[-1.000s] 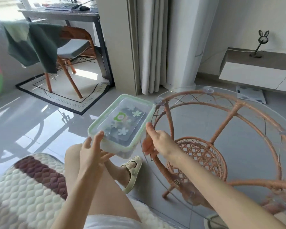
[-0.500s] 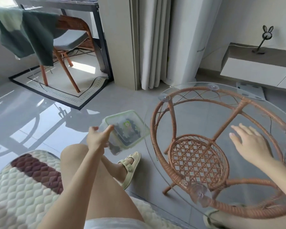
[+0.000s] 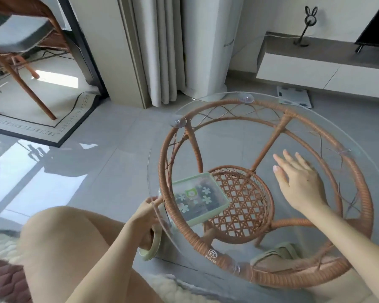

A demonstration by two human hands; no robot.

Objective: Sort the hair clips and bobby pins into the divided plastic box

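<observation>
The plastic box [image 3: 196, 199] w/ its green-rim lid shut is at the near-left edge of the round glass bench [image 3: 271, 127], and I can't tell if it sits on the glass or just under it. Its long side runs from near-left to far-right, lid up. Dark bits and white flower clips show inside. The left hand [image 3: 146, 217] holds its near corner, fingers closed on it. The right hand [image 3: 298, 182] is flat over the glass, fingers spread, holding nothing. Step, I think: putting the box in place. Next: get the lid off, prob w/ both hands.
</observation>
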